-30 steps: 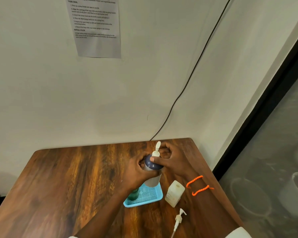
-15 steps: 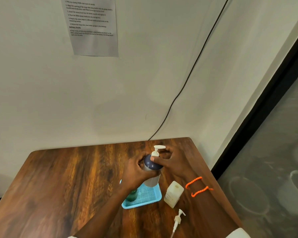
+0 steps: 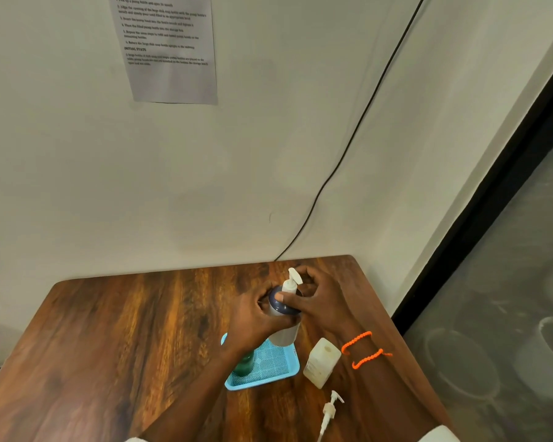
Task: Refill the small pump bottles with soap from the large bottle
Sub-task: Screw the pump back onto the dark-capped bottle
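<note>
Now, starting at the left, your left hand (image 3: 256, 320) wraps around the body of the pump bottle (image 3: 283, 327), fingers closed on its side just under the dark shoulder, holding it upright over the far end of the blue tray (image 3: 278, 371); whether its base rests on the tray is hidden. Below your left wrist, a small green bottle (image 3: 244, 366) stands in the tray, partly covered by your forearm. Atop the held bottle sits its white pump head (image 3: 291, 280), nozzle tilted up. Your right hand (image 3: 320, 301) closes around that pump's neck from the right, thumb pressed on the dark shoulder, orange beaded bands (image 3: 363, 349) on the wrist. Just right of the tray, a pale translucent bottle (image 3: 320, 362) stands on the wooden counter (image 3: 125, 330) with its mouth open. Near it, toward you, a loose white pump (image 3: 329, 413) lies on the counter.
</note>
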